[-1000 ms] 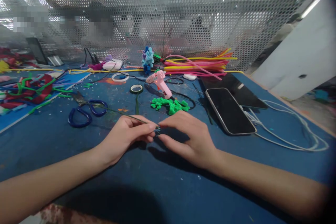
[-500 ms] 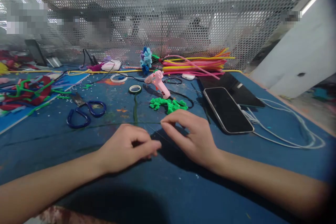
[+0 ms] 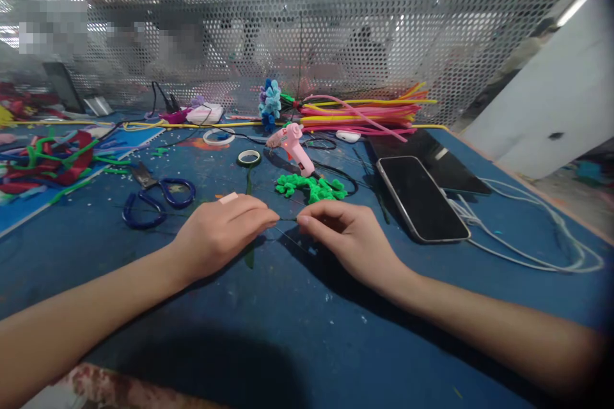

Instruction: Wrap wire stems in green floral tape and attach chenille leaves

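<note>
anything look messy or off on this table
Yes, mildly: at the left, red and green strips lie tangled, some green ends poking past the blue sheet onto the table, which also has an orange stain. Nothing looks toppled. The strand between left hand and right hand is too thin to judge.

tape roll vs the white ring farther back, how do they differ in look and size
The tape roll is dark outside; the white ring is pale. The white ring looks wider than the tape roll. A green strip trails from the tape roll, none from the white ring. Both are round and lie on the table.
</note>
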The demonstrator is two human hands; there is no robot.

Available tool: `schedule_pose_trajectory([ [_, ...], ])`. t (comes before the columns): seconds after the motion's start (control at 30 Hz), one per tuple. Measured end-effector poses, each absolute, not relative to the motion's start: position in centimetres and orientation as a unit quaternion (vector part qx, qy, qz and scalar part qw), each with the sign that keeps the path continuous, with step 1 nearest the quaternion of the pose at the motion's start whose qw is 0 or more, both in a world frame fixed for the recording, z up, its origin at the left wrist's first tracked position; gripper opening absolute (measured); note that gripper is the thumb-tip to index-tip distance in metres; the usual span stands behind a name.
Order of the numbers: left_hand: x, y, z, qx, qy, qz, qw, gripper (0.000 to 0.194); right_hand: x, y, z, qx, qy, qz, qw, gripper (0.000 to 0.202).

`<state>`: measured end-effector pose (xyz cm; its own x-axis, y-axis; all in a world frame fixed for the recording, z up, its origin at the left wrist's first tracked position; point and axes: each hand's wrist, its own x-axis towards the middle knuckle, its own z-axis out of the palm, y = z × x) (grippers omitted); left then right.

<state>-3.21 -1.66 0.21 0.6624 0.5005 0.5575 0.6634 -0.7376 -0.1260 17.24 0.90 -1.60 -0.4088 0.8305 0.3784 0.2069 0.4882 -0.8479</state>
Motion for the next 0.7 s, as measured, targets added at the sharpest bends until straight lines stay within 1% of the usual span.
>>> schedule_pose_trajectory([
  [0.1,-2.8,-2.0,0.4,-0.892,-0.369,-0.246,0.090,0.017,17.5,1.0,-1.9,-0.309,-0.809,0.241,0.438,0.008],
  [0.2,-2.6,-2.2,0.6,-0.877,-0.406,-0.255,0.027,0.019,17.9,1.2,-2.0,-0.233,-0.856,0.119,0.447,0.007],
  [0.33,-2.5,-2.4,0.7,-0.871,-0.421,-0.253,0.011,0.021,18.2,1.5,-2.3,-0.158,-0.876,0.012,0.455,0.007],
  [0.57,-2.4,-2.5,0.4,-0.881,-0.407,-0.242,0.005,0.024,18.4,1.8,-2.2,-0.109,-0.894,-0.060,0.430,0.009],
  [0.63,-2.4,-2.5,0.3,-0.881,-0.406,-0.244,0.001,0.020,18.2,1.6,-2.0,-0.127,-0.894,-0.046,0.426,0.007],
  [0.7,-2.4,-2.5,0.3,-0.878,-0.408,-0.250,0.002,0.018,18.0,1.3,-1.9,-0.162,-0.891,-0.006,0.424,0.007],
])
